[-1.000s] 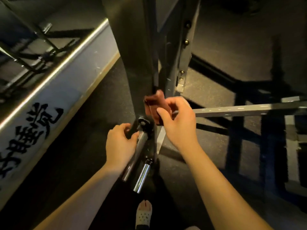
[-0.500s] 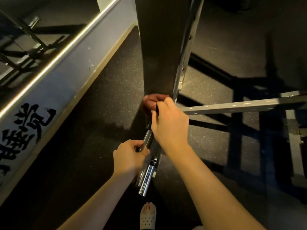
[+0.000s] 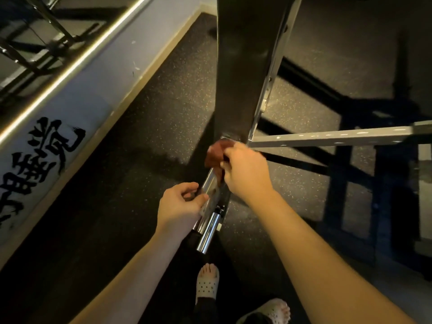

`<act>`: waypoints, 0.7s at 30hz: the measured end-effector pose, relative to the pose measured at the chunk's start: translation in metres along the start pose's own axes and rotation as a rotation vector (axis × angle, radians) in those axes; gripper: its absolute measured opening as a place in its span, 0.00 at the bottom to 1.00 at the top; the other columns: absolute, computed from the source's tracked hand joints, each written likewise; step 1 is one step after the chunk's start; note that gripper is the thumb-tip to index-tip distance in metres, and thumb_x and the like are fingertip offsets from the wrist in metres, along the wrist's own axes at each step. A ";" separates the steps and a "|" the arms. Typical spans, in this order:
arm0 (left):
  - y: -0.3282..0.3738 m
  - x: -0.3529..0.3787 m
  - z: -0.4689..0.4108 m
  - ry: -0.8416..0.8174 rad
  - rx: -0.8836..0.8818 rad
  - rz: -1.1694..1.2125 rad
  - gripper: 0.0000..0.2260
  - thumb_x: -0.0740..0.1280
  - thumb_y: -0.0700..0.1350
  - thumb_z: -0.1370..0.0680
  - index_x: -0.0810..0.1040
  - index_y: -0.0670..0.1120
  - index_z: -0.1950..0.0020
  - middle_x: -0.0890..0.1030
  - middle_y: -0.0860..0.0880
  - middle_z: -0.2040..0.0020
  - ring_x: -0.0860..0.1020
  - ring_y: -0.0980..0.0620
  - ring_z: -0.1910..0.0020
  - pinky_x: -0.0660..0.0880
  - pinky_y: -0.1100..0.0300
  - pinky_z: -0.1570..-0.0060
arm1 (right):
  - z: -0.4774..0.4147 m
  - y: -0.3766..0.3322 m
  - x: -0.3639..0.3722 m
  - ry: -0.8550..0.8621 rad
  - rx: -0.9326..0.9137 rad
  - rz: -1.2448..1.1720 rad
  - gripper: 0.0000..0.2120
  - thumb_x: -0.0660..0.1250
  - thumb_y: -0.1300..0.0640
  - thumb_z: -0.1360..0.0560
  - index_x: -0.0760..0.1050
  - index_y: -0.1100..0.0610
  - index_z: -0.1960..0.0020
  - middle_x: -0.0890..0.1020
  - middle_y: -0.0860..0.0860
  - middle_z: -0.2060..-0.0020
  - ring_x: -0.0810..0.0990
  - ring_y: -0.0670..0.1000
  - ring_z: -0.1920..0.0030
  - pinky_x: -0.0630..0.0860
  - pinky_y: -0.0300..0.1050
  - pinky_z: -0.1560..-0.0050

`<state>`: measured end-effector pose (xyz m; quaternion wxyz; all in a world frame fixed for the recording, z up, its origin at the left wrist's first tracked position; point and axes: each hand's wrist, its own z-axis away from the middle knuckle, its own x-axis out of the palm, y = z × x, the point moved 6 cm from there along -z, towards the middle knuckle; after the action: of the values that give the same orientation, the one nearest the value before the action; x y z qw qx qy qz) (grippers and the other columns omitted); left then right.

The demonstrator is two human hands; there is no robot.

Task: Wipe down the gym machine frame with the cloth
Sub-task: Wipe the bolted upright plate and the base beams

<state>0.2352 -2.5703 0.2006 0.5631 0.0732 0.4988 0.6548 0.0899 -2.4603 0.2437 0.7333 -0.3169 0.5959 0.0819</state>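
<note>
— While you're by the lettered wall (image 3: pixel 46 155), what's the left hand (image 3: pixel 180 206) doing?
— Fingers curled round the chrome bar (image 3: pixel 208 235), gripping it.
— And the cloth (image 3: pixel 216 155)?
— Reddish, bunched in the right hand (image 3: pixel 245 171), fingers curled on it, at the lower end of the dark frame upright (image 3: pixel 240 66). Touching the metal, I think; it's dim. A grey crossbar (image 3: pixel 327 136) runs off rightward.

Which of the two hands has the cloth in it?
The right hand: it grips the reddish cloth at the foot of the dark frame post. The left hand holds no cloth and grips the chrome bar lower down.
</note>
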 end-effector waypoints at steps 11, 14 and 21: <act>-0.016 -0.030 0.034 -0.003 -0.074 0.133 0.15 0.65 0.31 0.22 0.80 0.47 0.41 0.83 0.51 0.50 0.82 0.61 0.54 0.74 0.69 0.55 | 0.063 -0.032 0.030 -0.228 -0.161 -0.189 0.15 0.64 0.50 0.17 0.74 0.45 0.31 0.73 0.44 0.44 0.76 0.46 0.45 0.71 0.39 0.46; -0.017 -0.025 0.031 -0.036 -0.089 0.126 0.16 0.67 0.33 0.22 0.80 0.49 0.39 0.82 0.53 0.47 0.80 0.59 0.49 0.73 0.67 0.52 | 0.019 0.002 0.025 -0.062 -0.006 -0.092 0.14 0.62 0.51 0.16 0.74 0.49 0.32 0.74 0.50 0.40 0.77 0.49 0.47 0.68 0.39 0.51; -0.012 -0.016 0.036 0.029 -0.018 0.125 0.10 0.68 0.40 0.19 0.79 0.50 0.40 0.83 0.51 0.50 0.81 0.59 0.52 0.75 0.64 0.53 | 0.131 -0.001 0.087 -0.053 0.171 -0.649 0.12 0.61 0.54 0.16 0.75 0.43 0.35 0.74 0.37 0.43 0.75 0.36 0.44 0.74 0.36 0.41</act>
<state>0.2729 -2.5646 0.2170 0.5145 0.0897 0.4956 0.6940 0.2219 -2.4100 0.1751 0.7602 -0.4252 0.4496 -0.1980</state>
